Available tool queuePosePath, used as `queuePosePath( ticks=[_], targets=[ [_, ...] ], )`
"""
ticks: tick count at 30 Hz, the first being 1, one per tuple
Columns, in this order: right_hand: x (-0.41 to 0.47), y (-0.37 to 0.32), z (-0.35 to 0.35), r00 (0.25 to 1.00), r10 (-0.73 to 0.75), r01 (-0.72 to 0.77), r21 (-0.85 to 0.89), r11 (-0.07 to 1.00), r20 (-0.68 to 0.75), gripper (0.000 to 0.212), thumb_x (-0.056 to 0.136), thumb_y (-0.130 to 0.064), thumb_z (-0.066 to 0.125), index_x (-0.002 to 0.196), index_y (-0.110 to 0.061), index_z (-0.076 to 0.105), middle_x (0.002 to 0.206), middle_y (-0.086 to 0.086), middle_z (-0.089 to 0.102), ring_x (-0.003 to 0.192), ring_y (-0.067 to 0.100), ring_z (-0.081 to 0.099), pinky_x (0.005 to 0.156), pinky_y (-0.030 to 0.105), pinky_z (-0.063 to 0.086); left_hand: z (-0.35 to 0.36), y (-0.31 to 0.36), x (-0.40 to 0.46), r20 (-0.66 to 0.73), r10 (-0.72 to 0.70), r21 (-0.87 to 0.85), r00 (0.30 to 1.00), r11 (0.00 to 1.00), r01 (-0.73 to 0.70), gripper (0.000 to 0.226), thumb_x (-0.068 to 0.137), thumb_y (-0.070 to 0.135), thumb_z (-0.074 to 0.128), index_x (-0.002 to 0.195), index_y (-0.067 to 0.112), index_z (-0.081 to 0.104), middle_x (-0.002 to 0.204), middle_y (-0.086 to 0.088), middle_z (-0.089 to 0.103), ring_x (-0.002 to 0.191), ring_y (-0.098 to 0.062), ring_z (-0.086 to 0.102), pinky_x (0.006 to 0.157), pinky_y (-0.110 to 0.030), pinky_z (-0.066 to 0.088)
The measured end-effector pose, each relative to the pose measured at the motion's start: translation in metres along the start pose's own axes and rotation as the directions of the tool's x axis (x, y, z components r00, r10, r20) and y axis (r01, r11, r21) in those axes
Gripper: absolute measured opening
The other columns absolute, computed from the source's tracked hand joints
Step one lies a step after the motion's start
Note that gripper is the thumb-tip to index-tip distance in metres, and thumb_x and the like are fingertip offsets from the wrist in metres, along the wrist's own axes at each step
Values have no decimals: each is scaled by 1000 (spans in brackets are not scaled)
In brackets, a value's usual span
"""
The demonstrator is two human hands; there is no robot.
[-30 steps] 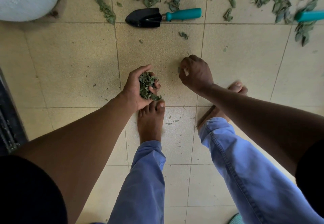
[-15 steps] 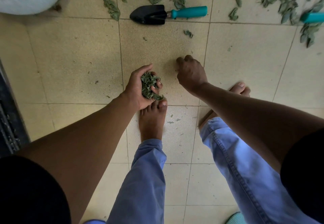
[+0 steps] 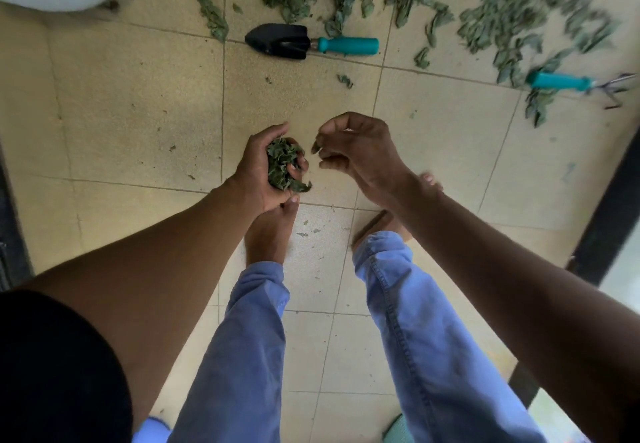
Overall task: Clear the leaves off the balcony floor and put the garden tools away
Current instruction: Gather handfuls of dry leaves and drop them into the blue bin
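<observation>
Our left hand (image 3: 263,169) cups a wad of leaves (image 3: 282,165), grip closed round it, above the left foot (image 3: 270,231). Right hand (image 3: 356,151) sits just beside at 3 o'clock, fingers curled; a leaf scrap at the fingertips, can't tell if pinched. Open tile floor (image 3: 138,103) from 9 to 12 o'clock. Trowel (image 3: 304,44) at 12; scattered leaves (image 3: 502,27) and a hand rake (image 3: 575,84) at 1–2. Dark frame (image 3: 609,214) bounds 3 o'clock. Versus 0.5 s ago: right hand off the floor, now level with the left.
</observation>
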State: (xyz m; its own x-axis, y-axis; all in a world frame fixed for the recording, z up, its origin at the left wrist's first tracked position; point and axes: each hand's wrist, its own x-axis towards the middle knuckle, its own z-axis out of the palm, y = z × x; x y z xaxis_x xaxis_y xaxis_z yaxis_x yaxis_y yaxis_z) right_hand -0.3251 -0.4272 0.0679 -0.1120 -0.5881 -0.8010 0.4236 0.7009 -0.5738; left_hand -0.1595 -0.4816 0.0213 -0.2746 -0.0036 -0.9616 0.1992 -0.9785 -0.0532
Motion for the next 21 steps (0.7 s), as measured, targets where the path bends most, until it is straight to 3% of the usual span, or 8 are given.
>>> queuePosePath(
  ticks=[2,5,8,10,11,14,17,21],
  targets=[
    [-21,-15,5,998,-42,42,0,999,42,11,88,10,67,88,-1,66,79,21,66,63,20,64,56,26,55,19,-7,-9,41,15,27,999,1000,-16,28,92,39,66,80,15,62,79,-4,59,67,-16,58,51,-19,45],
    [-38,-25,5,966,-257,241,-370,897,7,9,83,1,72,85,-7,70,73,5,70,60,12,62,54,25,49,54,-16,-26,93,37,64,995,997,-43,39,96,42,59,74,12,71,80,-5,68,78,-19,67,73,-29,53],
    [-51,-35,3,906,-423,258,-821,509,23,8,80,-15,69,84,-21,71,76,-5,69,64,14,62,54,27,45,88,-23,-43,143,15,63,990,998,-24,48,98,45,56,63,15,70,73,-4,70,78,-19,70,86,-34,49],
    [-62,-44,-3,886,-460,207,-932,298,50,7,87,-20,63,88,-21,70,80,-2,66,66,20,59,53,28,37,106,-26,-50,106,13,94,994,995,-23,48,97,46,57,59,18,61,69,-1,62,73,-19,67,83,-34,47],
    [-66,-48,-6,882,-467,193,-949,250,57,9,90,-21,61,89,-21,70,82,-1,64,68,20,58,54,28,34,114,-26,-53,88,12,106,996,994,-21,45,95,47,59,60,20,56,70,0,56,72,-18,63,81,-33,47],
    [-83,-60,-18,871,-483,202,-960,194,86,8,88,-18,63,93,-19,69,90,2,62,76,24,59,57,30,31,140,-31,-61,60,8,147,998,989,-17,38,90,49,66,67,24,48,74,2,45,72,-18,56,79,-33,46],
    [-102,-74,-29,899,-433,186,-957,224,73,19,89,-18,62,107,-13,67,108,7,56,90,27,56,62,34,35,160,-37,-65,60,51,175,997,983,-61,40,92,48,63,66,23,47,70,1,45,68,-18,55,76,-32,48],
    [-132,-102,-55,915,-394,199,-947,254,87,26,87,-19,64,111,-12,64,118,7,51,97,25,53,67,35,33,197,-48,-70,90,103,213,991,970,-120,41,96,43,60,64,20,47,60,2,44,55,-15,51,57,-23,51]
  ],
)
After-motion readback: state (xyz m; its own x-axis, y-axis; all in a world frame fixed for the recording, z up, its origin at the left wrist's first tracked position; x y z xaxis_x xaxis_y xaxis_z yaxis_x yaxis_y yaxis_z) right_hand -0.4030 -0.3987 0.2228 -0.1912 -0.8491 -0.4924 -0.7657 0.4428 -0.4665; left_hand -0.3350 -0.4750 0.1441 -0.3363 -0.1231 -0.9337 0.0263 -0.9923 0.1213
